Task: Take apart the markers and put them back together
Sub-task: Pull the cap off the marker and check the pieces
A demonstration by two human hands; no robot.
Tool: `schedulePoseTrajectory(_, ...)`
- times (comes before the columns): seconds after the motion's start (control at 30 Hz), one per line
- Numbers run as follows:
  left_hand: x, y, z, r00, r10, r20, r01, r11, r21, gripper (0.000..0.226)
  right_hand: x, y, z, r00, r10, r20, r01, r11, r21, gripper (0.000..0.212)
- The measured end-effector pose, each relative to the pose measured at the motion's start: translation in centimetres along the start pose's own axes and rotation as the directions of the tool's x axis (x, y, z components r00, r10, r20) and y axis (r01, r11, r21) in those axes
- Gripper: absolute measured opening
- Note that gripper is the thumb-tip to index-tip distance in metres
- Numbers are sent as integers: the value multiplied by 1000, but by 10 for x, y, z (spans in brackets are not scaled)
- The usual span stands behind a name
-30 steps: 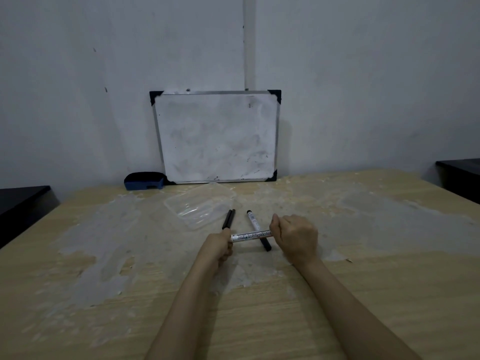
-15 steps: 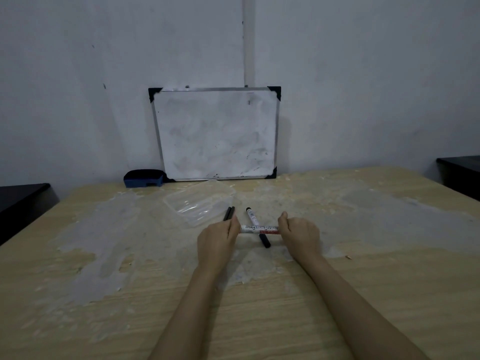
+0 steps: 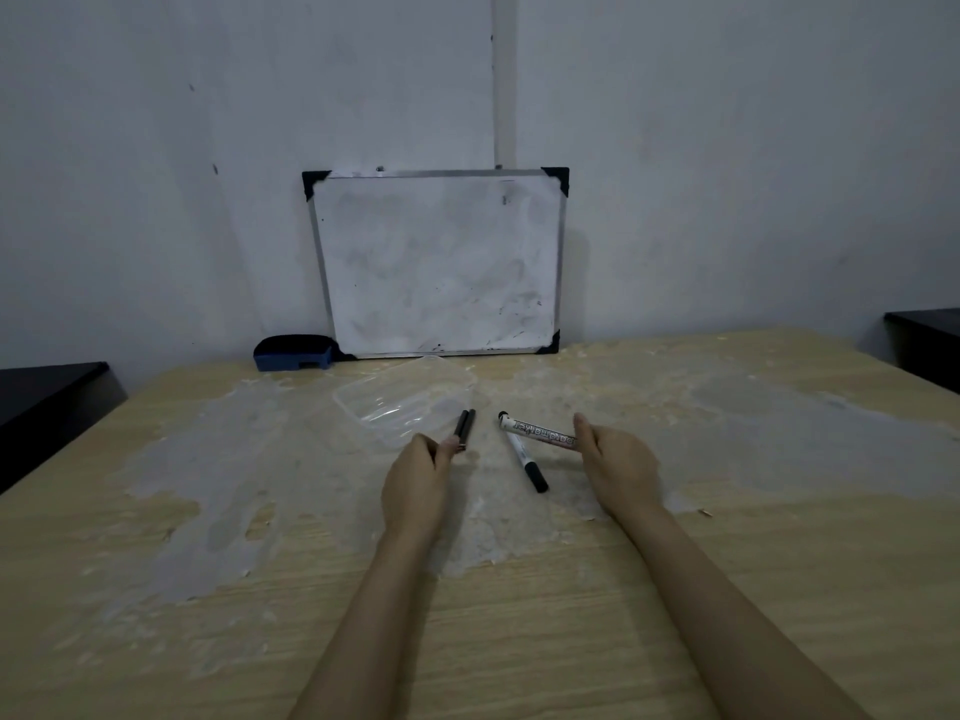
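My right hand [image 3: 618,470] grips the rear end of a white board marker [image 3: 540,433] with printed lettering. It is lifted just above the table and its dark tip points left. My left hand [image 3: 418,475] is apart from it, fingers pinched on a small dark cap that barely shows. Its fingertips touch the near end of two black marker pieces [image 3: 465,427] lying side by side. A second white marker [image 3: 525,462] with a black near end lies on the table between my hands, partly under the held one.
A clear plastic container [image 3: 400,402] lies just beyond the black pieces. A whiteboard [image 3: 436,262] leans on the wall, with a blue eraser [image 3: 293,353] to its left. The wooden table [image 3: 519,615] has pale scuffed patches. Dark furniture stands at both sides.
Both hands held one marker level between them. Now they have pulled apart: the left hand moved left to the black pieces, and the right keeps the marker body, tilted.
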State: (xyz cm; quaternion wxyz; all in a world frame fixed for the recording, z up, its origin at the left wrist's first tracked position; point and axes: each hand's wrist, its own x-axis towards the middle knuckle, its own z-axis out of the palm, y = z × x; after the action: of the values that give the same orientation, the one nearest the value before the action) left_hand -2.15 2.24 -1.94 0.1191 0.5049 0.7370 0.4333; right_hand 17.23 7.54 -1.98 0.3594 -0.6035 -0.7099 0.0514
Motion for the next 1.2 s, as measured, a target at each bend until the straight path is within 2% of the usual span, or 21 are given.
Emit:
schedulePoseTrajectory(0.13,2,-7,6,997,41,61,-52,979,198,29,2,4,6,993,-4,121,-2,999,50,45)
schedulePoseTrajectory(0.2,2,-7,8,996,63,63,-77,962,263,39,3,4,6,989,5,150,-16,997,74,44)
schedulePoseTrajectory(0.27,-1,-5,6,995,101,-6,-95,951,293,51,2,3,4,986,9,167,-26,995,99,41)
schedulePoseTrajectory(0.33,-3,2,2,982,151,-113,-130,977,171,51,2,1,2,984,5,176,-25,993,112,39)
schedulePoseTrajectory(0.4,-5,10,-1,979,138,-149,-156,981,-114,44,2,0,0,985,-19,172,-5,991,135,37)
schedulePoseTrajectory(0.47,-7,18,-2,993,95,-68,-114,919,-378,41,3,-1,-3,984,-44,174,10,981,192,37)
schedulePoseTrajectory(0.5,-8,21,-2,996,82,-21,-83,885,-458,40,3,-2,-5,982,-52,179,7,969,247,37)
schedulePoseTrajectory(0.6,-10,26,0,994,68,88,-13,855,-519,35,1,-6,-11,977,-68,204,-21,914,405,31)
schedulePoseTrajectory(0.7,-9,24,7,995,3,96,47,857,-514,24,-1,-8,-13,969,-49,241,-70,885,460,24)
schedulePoseTrajectory(0.8,-6,24,9,974,-136,183,225,700,-678,24,3,-12,-16,976,-9,217,-113,832,543,19)
schedulePoseTrajectory(0.9,-8,30,7,957,-164,241,291,584,-757,23,7,-16,-22,987,32,160,-134,723,677,28)
schedulePoseTrajectory(1.0,-11,36,7,922,-208,328,385,383,-840,16,11,-24,-29,982,143,126,-178,464,868,46)
schedulePoseTrajectory(1.07,-14,40,8,871,-230,435,483,234,-844,10,11,-30,-31,975,206,87,-154,334,930,46)
schedulePoseTrajectory(1.13,-14,41,10,808,-222,545,574,91,-814,16,9,-37,-30,974,226,-6,-77,356,931,42)
schedulePoseTrajectory(1.2,-16,41,10,758,-204,619,633,6,-774,18,5,-43,-28,973,197,-119,22,437,899,43)
